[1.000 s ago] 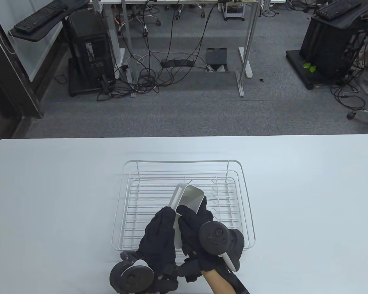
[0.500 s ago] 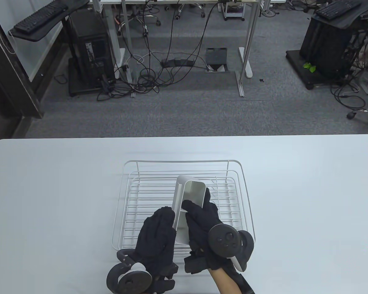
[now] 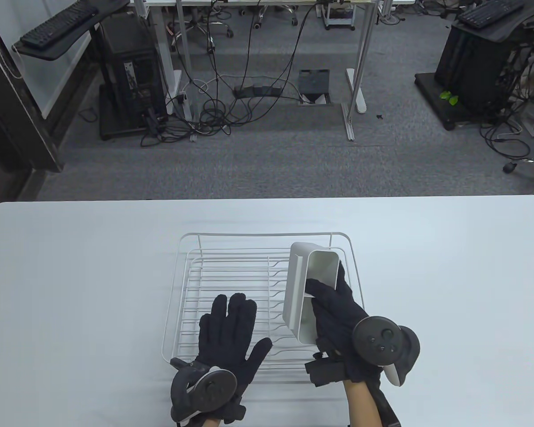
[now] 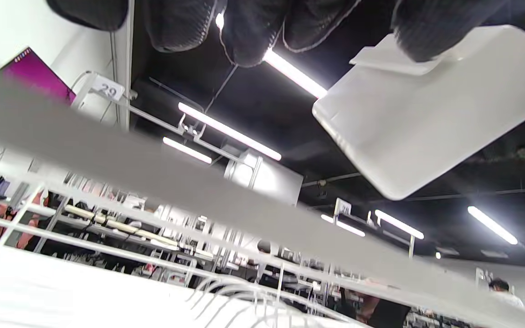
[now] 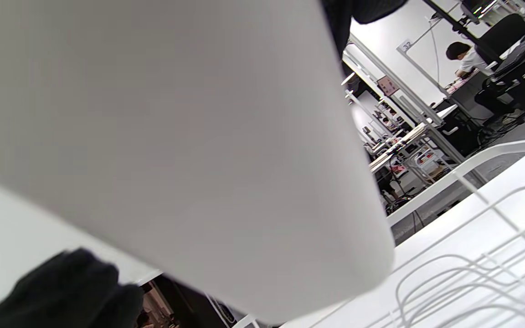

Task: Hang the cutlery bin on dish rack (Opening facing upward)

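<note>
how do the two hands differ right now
The right hand grips the bin, thumb over its rim; the left hand holds nothing. The left hand is spread flat, fingers apart, over the rack's near left part; the right hand is curled around the bin over the rack's right side. Both wear black gloves with a tracker strapped to the back.

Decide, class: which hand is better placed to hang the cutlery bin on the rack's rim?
Right. The right hand already grips the cutlery bin beside the dish rack right rim; the left hand hovers spread, holding nothing.
</note>
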